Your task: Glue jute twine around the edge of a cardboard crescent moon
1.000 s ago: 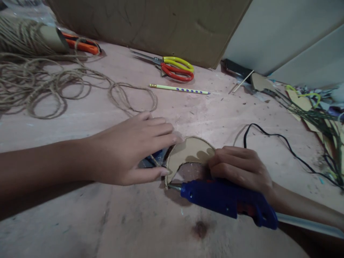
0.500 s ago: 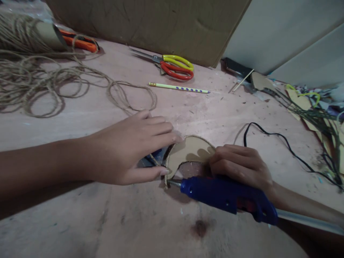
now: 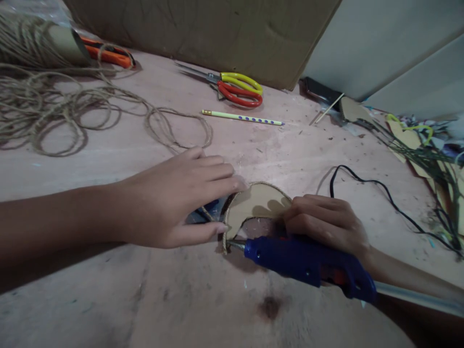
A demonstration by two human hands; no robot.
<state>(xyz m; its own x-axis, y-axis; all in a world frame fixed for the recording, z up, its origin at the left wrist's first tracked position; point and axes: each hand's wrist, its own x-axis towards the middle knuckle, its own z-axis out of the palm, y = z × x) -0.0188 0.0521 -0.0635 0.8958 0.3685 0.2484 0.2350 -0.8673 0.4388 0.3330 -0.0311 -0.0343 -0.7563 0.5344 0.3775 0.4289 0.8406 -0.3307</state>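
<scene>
A crescent-shaped cardboard piece (image 3: 253,205) edged with jute twine lies on the wooden table (image 3: 145,290). My left hand (image 3: 174,203) lies over its left side, fingers stretched out and pressing the rim, thumb by the lower tip. My right hand (image 3: 326,227) is closed round a blue hot glue gun (image 3: 308,263), whose metal nozzle touches the crescent's lower tip. A black cord (image 3: 380,193) trails off to the right.
Loose jute twine (image 3: 72,111) and its spool (image 3: 39,46) fill the far left, beside an orange cutter (image 3: 108,57). Yellow-and-red scissors (image 3: 237,89) and a dotted pencil (image 3: 242,118) lie farther back. A cardboard sheet (image 3: 203,34) stands behind. Scraps and green wires (image 3: 427,154) clutter the right.
Almost nothing has moved. The glue gun has shifted very slightly, its nozzle staying at the crescent's lower tip; both hands keep their places.
</scene>
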